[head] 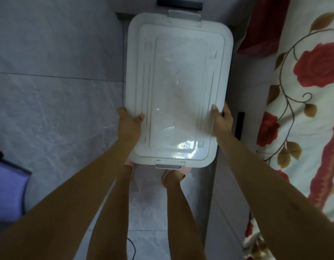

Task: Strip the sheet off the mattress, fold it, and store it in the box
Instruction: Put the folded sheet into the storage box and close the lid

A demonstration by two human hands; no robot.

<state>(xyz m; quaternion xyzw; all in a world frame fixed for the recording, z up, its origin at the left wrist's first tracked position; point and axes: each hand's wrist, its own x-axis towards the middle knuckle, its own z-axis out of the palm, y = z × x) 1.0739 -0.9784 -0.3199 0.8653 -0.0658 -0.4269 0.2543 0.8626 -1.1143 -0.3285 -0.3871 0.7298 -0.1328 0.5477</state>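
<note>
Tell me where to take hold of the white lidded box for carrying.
Grip the box under its rim on both long sides, a hand from each side, as the left hand and right hand do. Grey latches occupy the short ends.

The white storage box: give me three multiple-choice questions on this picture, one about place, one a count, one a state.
1. The rose-patterned sheet lies on which side of the box? A right, B left, C underneath.
2. How many grey latches show on the lid? A one, B two, C four.
3. The box is gripped by: A neither hand, B one hand, C both hands.
A: the sheet fills the right edge. B: one latch at each end. C: left hand and right hand grip opposite sides.
</note>
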